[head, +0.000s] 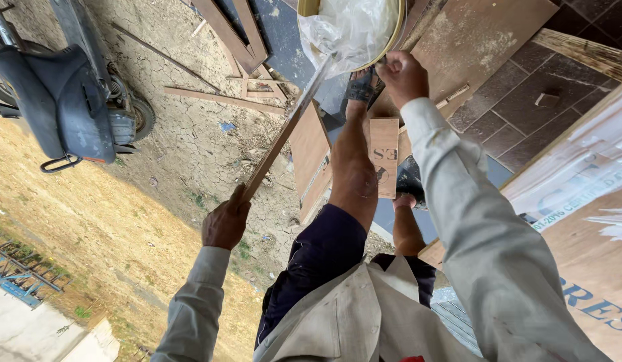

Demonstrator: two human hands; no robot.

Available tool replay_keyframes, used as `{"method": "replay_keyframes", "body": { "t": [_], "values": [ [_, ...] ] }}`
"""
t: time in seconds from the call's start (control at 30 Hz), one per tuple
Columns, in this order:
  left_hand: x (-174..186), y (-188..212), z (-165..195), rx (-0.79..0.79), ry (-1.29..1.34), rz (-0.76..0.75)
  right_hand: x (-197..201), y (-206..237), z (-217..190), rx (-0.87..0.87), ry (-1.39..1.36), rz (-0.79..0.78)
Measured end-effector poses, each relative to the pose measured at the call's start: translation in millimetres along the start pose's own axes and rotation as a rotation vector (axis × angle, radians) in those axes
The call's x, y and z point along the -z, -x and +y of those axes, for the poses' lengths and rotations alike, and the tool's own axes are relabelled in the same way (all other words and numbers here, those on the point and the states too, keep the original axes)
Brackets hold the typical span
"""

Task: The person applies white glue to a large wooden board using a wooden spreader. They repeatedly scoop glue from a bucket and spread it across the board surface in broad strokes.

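Hands, two, both mine, in pale sleeves. Left hand point(225, 224): fingers curled tight round the near end of one long thin wooden strip point(284, 131), which runs up and away to the bucket. Right hand point(402, 76): closed at the bucket's rim, just beside the far end of the strip; what it pinches I cannot tell.

Bucket point(398, 33), one, round, yellowish rim, lined with a crumpled clear plastic bag point(354, 27), at the top edge of view.

Legs, two, bare below dark rolled shorts, stretched out under my arms; one sandal point(360, 87) near the bucket.

Plywood boards, brown: one small upright piece point(384, 157) with dark stencilled lettering between my legs; one large sheet point(481, 33) beyond the bucket; one at far right point(592, 268) with blue lettering and a white paper label point(579, 171).

Scooter point(59, 97), one, dark grey, parked on cracked dry ground point(183, 147) at left. Loose wooden battens point(224, 99) lie near it.
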State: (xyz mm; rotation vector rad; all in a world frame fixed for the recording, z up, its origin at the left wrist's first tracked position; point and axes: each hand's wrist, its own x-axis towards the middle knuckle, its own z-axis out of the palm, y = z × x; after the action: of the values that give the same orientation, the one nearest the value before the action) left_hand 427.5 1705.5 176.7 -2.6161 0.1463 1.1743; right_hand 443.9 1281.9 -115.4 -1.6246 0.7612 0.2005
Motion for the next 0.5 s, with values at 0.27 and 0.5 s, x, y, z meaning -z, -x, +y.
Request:
{"method": "replay_keyframes", "body": {
  "t": [0.27,0.5],
  "values": [
    [34,7,-10,-0.064,-0.028,-0.004,-134,-97,15,-0.245,0.278,0.101],
    [54,5,-11,-0.081,-0.009,-0.003,-109,-89,50,-0.152,0.155,-0.045]
  ]
}}
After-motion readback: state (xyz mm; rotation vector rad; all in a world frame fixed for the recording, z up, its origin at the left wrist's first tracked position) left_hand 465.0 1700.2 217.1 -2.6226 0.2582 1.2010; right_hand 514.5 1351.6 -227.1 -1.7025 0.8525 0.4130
